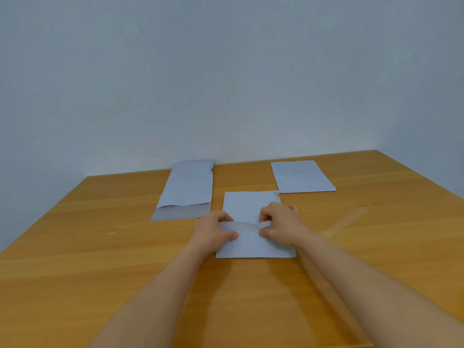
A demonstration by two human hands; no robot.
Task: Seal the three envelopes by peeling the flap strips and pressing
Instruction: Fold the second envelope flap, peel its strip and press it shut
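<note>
I had both hands down on the middle envelope [247, 217], which lay flat on the wooden table [100, 259] nearest to me, between the other two and a little nearer than either. My left hand [213, 231] sat on its left edge with the fingers curled over the folded flap [247, 238], thumb tip pressed on the paper. My right hand [278, 226] was at the right side of the flap, fingers bent and thumb and forefinger pinched close together on the fold; whether they had hold of a strip or only the flap itself I could not tell.

The left envelope [188, 187] lay further off to the left, lengthwise away from me, with its flap open at the near end and showing a greyer inside. The right envelope [301, 175] lay far right, flat, its near left corner just beside the far right corner of the middle one. A clear strip [345, 222] lay loose on the table to the right of my right hand, apart from it.
</note>
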